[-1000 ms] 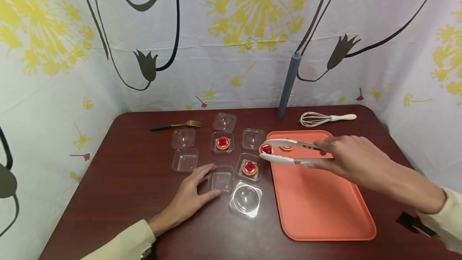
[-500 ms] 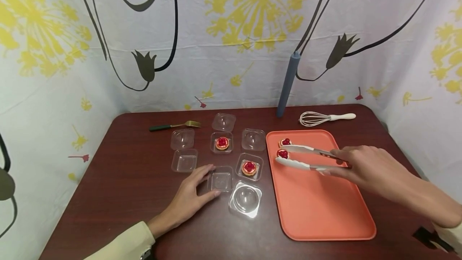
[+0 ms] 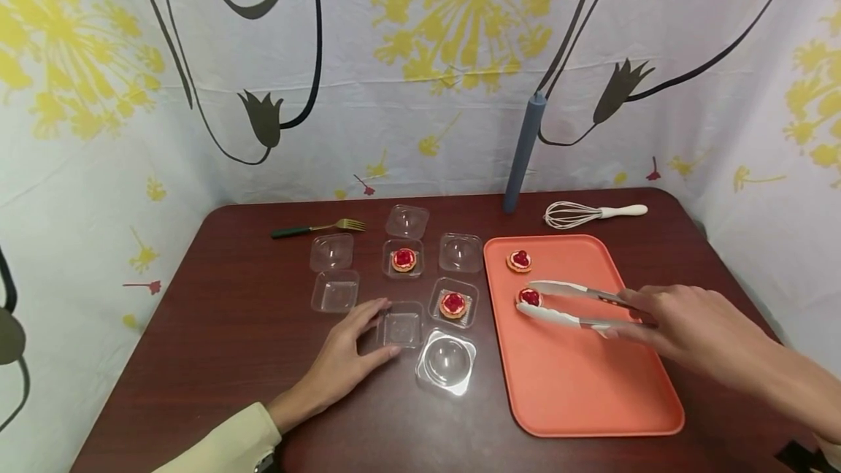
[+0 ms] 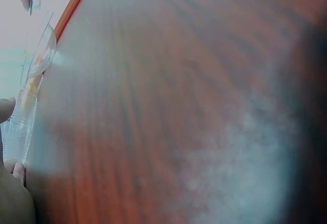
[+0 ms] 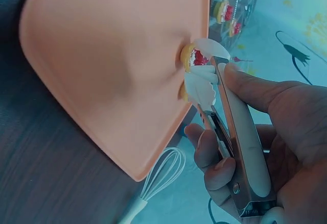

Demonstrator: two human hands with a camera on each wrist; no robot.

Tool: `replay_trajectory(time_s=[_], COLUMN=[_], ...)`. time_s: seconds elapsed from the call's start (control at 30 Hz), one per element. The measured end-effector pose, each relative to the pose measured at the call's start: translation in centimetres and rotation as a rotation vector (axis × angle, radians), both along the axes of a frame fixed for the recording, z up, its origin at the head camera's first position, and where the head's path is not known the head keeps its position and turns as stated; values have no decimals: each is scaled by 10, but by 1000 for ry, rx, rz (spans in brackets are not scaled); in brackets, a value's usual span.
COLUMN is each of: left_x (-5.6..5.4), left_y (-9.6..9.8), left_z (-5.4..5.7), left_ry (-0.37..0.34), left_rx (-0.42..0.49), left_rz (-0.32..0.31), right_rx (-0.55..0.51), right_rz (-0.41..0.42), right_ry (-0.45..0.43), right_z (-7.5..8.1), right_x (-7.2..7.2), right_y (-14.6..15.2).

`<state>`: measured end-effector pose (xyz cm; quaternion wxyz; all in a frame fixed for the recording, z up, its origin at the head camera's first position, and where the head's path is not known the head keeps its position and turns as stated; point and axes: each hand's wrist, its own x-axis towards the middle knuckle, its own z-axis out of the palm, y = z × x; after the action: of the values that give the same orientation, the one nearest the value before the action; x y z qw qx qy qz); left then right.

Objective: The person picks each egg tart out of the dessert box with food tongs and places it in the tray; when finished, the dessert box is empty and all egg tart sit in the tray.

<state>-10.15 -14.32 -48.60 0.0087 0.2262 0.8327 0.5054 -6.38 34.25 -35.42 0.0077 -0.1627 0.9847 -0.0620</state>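
Note:
My right hand [image 3: 683, 320] grips metal tongs [image 5: 245, 142] with white tips. The tongs' tips stand on both sides of a berry-topped tart [image 3: 529, 298] over the orange tray [image 3: 591, 378]. Another tart [image 3: 520, 261] lies at the tray's far left corner. My left hand [image 3: 344, 356] holds a clear plastic container [image 3: 402, 327] at its left side, thumb at the near edge and a finger at the far edge. That container's domed lid [image 3: 448, 362] lies open to its right. Two open containers hold a tart each, one tart at the back [image 3: 404, 260] and one nearer [image 3: 453, 305].
Another open clear container [image 3: 336, 292] stands at the left with no tart in it. Behind are a green-handled fork [image 3: 318, 228], a blue stick-like object [image 3: 524, 155] and a white whisk [image 3: 594, 215]. A patterned cloth [image 3: 420, 130] hangs behind the table.
My right hand has moved right and toward me, bringing the tart in the tongs from the tray's left edge to farther in. The far tart is now uncovered. My left hand stays put.

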Motion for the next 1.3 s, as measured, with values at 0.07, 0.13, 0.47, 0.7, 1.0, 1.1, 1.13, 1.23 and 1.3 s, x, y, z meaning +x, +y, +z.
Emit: replay_trajectory(time_s=[0.07,0.13,0.47,0.7,1.0,1.1,1.13,1.23,1.3], left_x=[0,0,0,0,0,3,4,8,9], left_y=[0,-1,0,0,-2,-5,-6,-8,-9], left_z=[1,1,0,1,5,8,10,15,19], left_ry=[1,2,-13,-34,-19,-13,-9,33,85], left_rx=[-6,-13,-25,-27,64,56,44,-4,-39], left_rz=[3,5,7,7,-45,-38,-32,-12,3], right_rx=[2,2,-4,-38,-51,-59,-60,-60,-63], right_rz=[3,6,-7,6,44,65,67,70,72], right_ry=[7,12,-9,40,113,143,147,137,127], right_z=[-1,-1,0,7,12,14,14,17,20], right_x=[2,4,5,4,-1,-4,-5,-10,-14], right_y=[1,2,3,-1,-7,-9,-9,-13,-15])
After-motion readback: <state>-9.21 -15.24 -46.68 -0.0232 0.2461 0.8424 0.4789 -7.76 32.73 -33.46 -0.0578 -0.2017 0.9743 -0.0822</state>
